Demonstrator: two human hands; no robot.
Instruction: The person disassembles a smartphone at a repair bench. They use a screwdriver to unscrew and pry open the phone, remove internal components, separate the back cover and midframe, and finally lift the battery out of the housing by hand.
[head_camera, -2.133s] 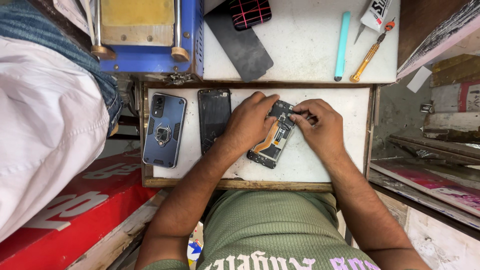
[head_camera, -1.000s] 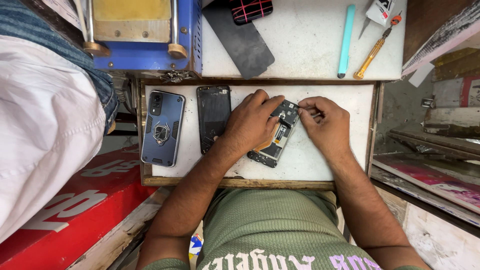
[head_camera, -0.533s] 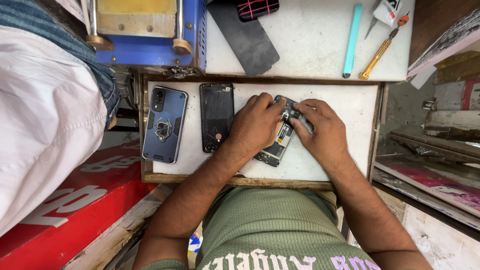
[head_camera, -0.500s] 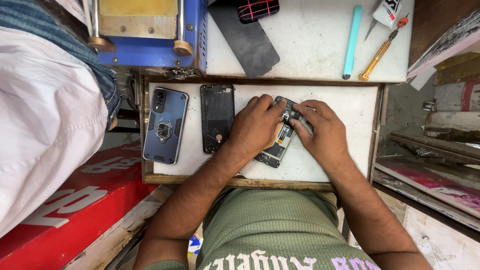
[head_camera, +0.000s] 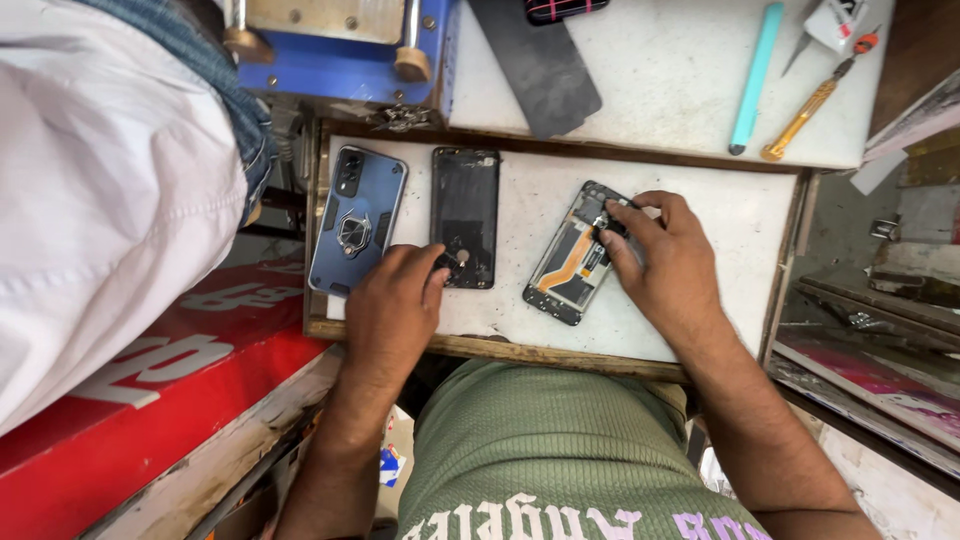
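Pressing on the opened phone, the right hand is resting fingers together; the left hand is seemingly pinching a small part on the black back cover.

**Two bare hands working apart**

The left hand is lying palm down with its knuckles up, fingers curled and the fingertips pressing down ahead of it. The right hand is also lying palm down, its fingers bunching toward the upper left with the thumb tucking beneath. Both forearms are reaching up from the body and spreading apart, the wrists staying nearly straight.
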